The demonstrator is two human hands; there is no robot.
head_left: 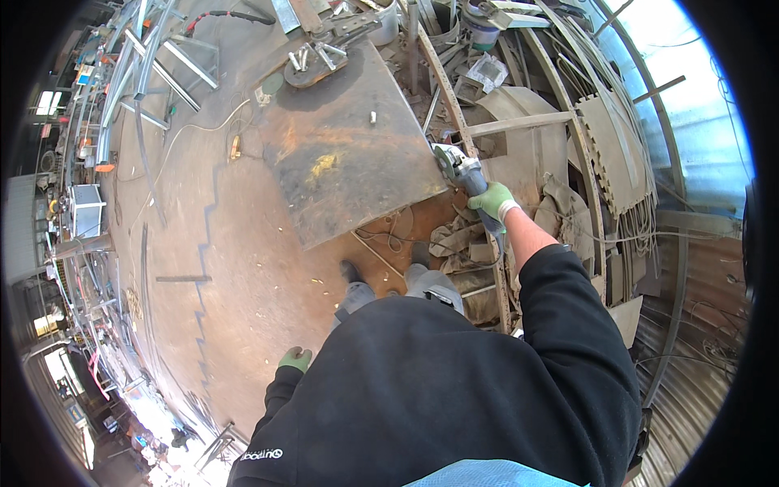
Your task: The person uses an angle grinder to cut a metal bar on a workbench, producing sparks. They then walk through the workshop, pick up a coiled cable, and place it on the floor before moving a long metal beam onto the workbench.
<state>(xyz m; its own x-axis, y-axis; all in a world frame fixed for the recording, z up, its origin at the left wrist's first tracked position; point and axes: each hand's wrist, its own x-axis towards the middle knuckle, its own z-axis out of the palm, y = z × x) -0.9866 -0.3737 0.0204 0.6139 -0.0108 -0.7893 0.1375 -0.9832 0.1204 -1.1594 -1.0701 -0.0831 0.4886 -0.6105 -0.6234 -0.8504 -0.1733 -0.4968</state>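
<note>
My right hand (492, 199), in a light green glove, is closed around the body of an angle grinder (468, 174). The grinder's disc end lies by the right corner of a dark metal tabletop (349, 154), and I cannot tell whether it touches. A yellow smear marks that top, and a small pale metal cylinder (373, 118) stands on it. Several short metal tubes (302, 58) lie at its far end on and around a round plate. My left hand (295, 358), gloved in the same green, hangs low beside my body with its fingers curled in and nothing visible in them.
On the right, a rusty metal rack frame (519, 123) holds scrap sheets, rods and rags. Buckets (480, 32) stand at the far side. Silver metal profiles (162, 69) lean at the far left. A pale cable (191, 127) runs over the brown floor (243, 268). Corrugated wall panels rise at right.
</note>
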